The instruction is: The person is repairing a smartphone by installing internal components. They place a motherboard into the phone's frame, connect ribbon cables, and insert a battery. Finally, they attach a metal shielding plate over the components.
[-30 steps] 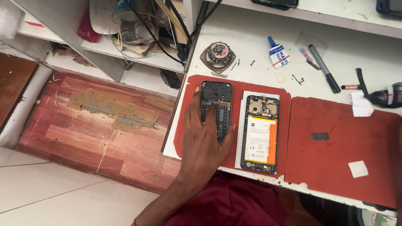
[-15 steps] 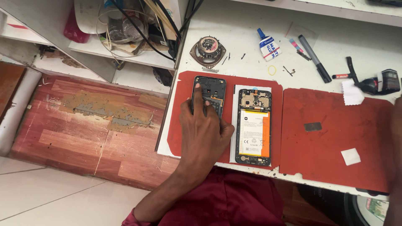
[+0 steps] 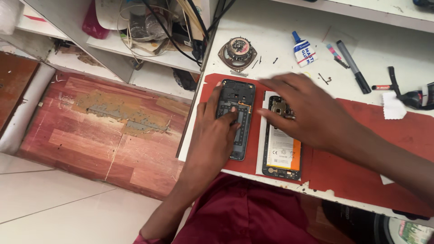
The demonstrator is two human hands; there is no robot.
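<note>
On the red work mat [image 3: 361, 167] lie two phone parts side by side. The dark back cover [image 3: 237, 97] is on the left, inner side up. My left hand [image 3: 217, 131] rests flat on it, fingers pressing its middle. To its right lies the opened phone body [image 3: 281, 151] with a white and orange battery showing. My right hand [image 3: 307, 110] hovers over the phone's upper end, fingers spread, fingertips at the circuit board; whether they touch it is unclear. Neither hand holds anything.
On the white bench behind the mat sit a small round speaker [image 3: 238, 52], a glue bottle [image 3: 304, 50], a black marker [image 3: 353, 67], and a dark tool [image 3: 413, 97] by a white tissue [image 3: 392, 107]. Shelves with cables [image 3: 153, 27] stand at the left above wood flooring [image 3: 108, 126].
My right hand has come in from the right and now reaches over the opened phone's top. My left hand stays pressed on the back cover.
</note>
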